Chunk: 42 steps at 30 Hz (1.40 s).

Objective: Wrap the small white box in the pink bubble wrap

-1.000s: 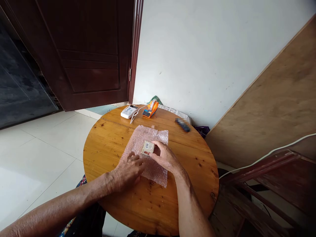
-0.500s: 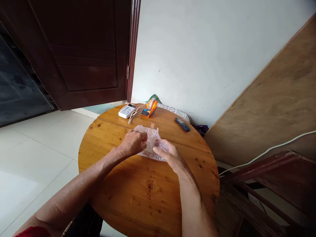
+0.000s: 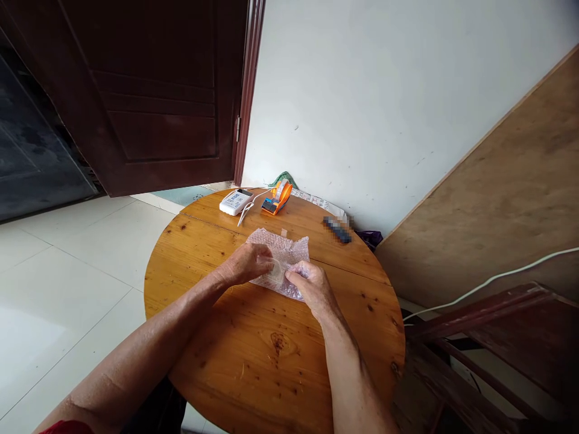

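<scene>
A sheet of pinkish clear bubble wrap (image 3: 289,246) lies on the round wooden table (image 3: 271,349). A small pale, squarish thing (image 3: 277,273) shows on it between my hands; its kind is unclear. My left hand (image 3: 248,263) is closed at the left edge of that thing, its fingertips partly hidden. At the right side, my right hand (image 3: 312,284) grips the bubble wrap, thumb on top near the pale thing. A short strip of tape (image 3: 284,233) appears at the wrap's far edge.
Toward the back of the table are a white device (image 3: 236,202) with a white cable (image 3: 245,213), an orange tape dispenser (image 3: 277,198) and a blurred dark object (image 3: 337,229). The white wall (image 3: 362,102) rises behind; a wooden chair (image 3: 493,325) stands at right.
My left hand has turned and its fingers have come down beside the pale thing, which shows more clearly. The bubble wrap's far right corner is spread wider. The view has shifted slightly.
</scene>
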Each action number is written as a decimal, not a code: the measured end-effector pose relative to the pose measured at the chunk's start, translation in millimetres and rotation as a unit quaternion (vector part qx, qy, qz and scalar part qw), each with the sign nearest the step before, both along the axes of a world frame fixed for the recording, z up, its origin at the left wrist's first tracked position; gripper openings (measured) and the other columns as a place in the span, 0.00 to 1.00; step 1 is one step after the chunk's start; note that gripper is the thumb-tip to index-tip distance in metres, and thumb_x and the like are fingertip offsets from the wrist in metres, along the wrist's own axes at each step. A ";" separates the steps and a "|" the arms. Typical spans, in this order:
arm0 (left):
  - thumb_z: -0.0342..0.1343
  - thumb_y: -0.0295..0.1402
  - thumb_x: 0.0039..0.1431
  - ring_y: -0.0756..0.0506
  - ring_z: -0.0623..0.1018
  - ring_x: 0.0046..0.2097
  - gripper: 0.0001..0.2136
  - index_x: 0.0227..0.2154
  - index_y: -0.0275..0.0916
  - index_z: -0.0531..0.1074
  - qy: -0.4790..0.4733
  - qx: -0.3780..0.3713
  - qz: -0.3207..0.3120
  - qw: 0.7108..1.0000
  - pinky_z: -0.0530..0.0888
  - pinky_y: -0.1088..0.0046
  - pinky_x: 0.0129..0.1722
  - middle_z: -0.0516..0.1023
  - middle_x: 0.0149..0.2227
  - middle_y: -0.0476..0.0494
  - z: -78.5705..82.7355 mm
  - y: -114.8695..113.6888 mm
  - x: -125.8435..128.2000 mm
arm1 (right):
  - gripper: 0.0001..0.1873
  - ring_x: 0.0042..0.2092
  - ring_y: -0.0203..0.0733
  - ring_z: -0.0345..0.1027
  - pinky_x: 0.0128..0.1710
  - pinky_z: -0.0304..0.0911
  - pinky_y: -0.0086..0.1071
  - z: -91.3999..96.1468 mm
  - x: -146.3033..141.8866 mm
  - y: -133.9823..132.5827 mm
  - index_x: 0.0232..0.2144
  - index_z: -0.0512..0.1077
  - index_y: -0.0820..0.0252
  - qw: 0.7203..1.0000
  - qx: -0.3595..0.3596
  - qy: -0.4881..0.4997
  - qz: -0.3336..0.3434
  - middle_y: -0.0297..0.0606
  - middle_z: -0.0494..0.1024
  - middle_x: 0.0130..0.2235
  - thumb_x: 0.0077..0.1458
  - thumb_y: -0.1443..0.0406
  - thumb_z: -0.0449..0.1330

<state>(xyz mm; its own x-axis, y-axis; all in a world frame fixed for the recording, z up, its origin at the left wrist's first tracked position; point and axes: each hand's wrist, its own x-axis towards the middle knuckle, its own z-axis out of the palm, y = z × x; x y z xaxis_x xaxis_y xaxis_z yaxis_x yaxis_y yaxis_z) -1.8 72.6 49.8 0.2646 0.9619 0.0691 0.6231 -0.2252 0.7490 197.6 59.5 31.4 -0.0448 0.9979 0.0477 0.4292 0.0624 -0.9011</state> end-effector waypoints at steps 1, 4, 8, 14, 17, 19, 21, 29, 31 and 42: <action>0.57 0.29 0.54 0.47 0.77 0.34 0.07 0.32 0.34 0.78 -0.012 -0.009 0.001 1.000 0.70 0.75 0.34 0.80 0.30 0.48 0.4 0.2 1.5 | 0.11 0.25 0.34 0.55 0.25 0.51 0.28 0.7 0.7 0.1 0.20 0.69 0.59 1.000 -0.007 0.002 0.000 0.28 0.65 0.21 0.43 0.58 0.61; 0.57 0.28 0.53 0.49 0.74 0.32 0.05 0.28 0.34 0.77 -0.041 -0.018 -0.005 0.999 0.67 0.77 0.33 0.77 0.27 0.50 0.6 -0.7 3.8 | 0.12 0.26 0.34 0.55 0.25 0.50 0.28 5.2 2.2 -1.1 0.20 0.69 0.58 0.999 -0.034 0.008 0.008 0.28 0.65 0.21 0.43 0.56 0.61; 0.57 0.27 0.51 0.50 0.73 0.31 0.03 0.26 0.34 0.76 -0.055 -0.036 -0.022 0.998 0.66 0.77 0.32 0.75 0.26 0.51 -0.7 -4.0 1.7 | 0.13 0.26 0.34 0.55 0.26 0.51 0.28 12.7 3.6 -4.6 0.22 0.71 0.58 0.999 -0.048 0.005 0.025 0.28 0.65 0.21 0.42 0.55 0.62; 0.58 0.26 0.48 0.51 0.71 0.30 0.01 0.24 0.35 0.74 -0.078 -0.052 -0.029 0.995 0.66 0.76 0.32 0.73 0.24 0.53 0.0 -8.4 1.2 | 0.10 0.25 0.35 0.56 0.25 0.50 0.28 14.8 7.3 -4.8 0.23 0.71 0.58 0.995 -0.075 -0.049 0.049 0.28 0.66 0.21 0.42 0.57 0.61; 0.58 0.26 0.47 0.51 0.71 0.29 0.02 0.23 0.35 0.73 -0.087 -0.057 -0.019 0.994 0.66 0.77 0.31 0.72 0.23 0.53 0.9 -10.2 2.8 | 0.08 0.25 0.36 0.57 0.26 0.50 0.29 11.0 9.0 -3.4 0.24 0.71 0.58 0.992 -0.066 -0.093 0.053 0.29 0.67 0.21 0.43 0.59 0.59; 0.57 0.25 0.47 0.51 0.71 0.29 0.02 0.22 0.36 0.72 -0.095 -0.058 -0.017 0.994 0.66 0.77 0.31 0.71 0.23 0.53 1.3 -11.1 3.4 | 0.07 0.26 0.36 0.58 0.26 0.51 0.29 8.0 9.7 -2.2 0.26 0.71 0.58 0.991 -0.050 -0.111 0.057 0.29 0.69 0.22 0.44 0.60 0.59; 0.57 0.25 0.47 0.51 0.71 0.29 0.02 0.22 0.36 0.72 -0.106 -0.060 -0.017 0.992 0.66 0.77 0.31 0.71 0.23 0.54 1.3 -11.5 3.6 | 0.08 0.27 0.37 0.60 0.27 0.52 0.30 5.7 10.4 -0.9 0.28 0.72 0.57 0.989 -0.028 -0.135 0.052 0.30 0.70 0.24 0.45 0.60 0.60; 0.58 0.26 0.46 0.51 0.70 0.30 0.00 0.24 0.36 0.72 -0.112 -0.069 -0.017 0.991 0.66 0.77 0.32 0.71 0.24 0.54 -3.1 -7.8 3.1 | 0.10 0.33 0.41 0.68 0.32 0.56 0.31 6.0 12.1 1.6 0.35 0.74 0.58 0.976 -0.001 -0.215 0.042 0.36 0.78 0.32 0.48 0.62 0.61; 0.58 0.26 0.46 0.51 0.71 0.30 0.00 0.24 0.36 0.73 -0.104 -0.062 -0.021 0.992 0.67 0.77 0.32 0.72 0.24 0.53 -3.3 -7.2 2.9 | 0.10 0.31 0.41 0.68 0.31 0.55 0.31 4.4 11.6 1.4 0.36 0.74 0.57 0.973 0.003 -0.225 0.046 0.34 0.77 0.30 0.49 0.63 0.61; 0.56 0.25 0.46 0.50 0.73 0.31 0.04 0.26 0.35 0.75 -0.048 -0.028 -0.032 0.998 0.68 0.77 0.33 0.75 0.26 0.51 -1.4 -3.5 5.7 | 0.11 0.42 0.47 0.69 0.45 0.59 0.38 8.5 -7.6 -9.2 0.34 0.73 0.56 0.901 0.316 -0.282 0.091 0.40 0.77 0.37 0.53 0.73 0.54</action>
<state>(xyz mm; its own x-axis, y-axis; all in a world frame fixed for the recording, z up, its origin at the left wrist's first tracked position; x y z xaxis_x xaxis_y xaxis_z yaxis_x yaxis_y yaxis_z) 3.9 69.0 48.5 0.3197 0.9465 0.0441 0.5332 -0.2181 0.8174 190.0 50.4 39.9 -0.4011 0.7526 0.5223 0.7386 0.6029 -0.3016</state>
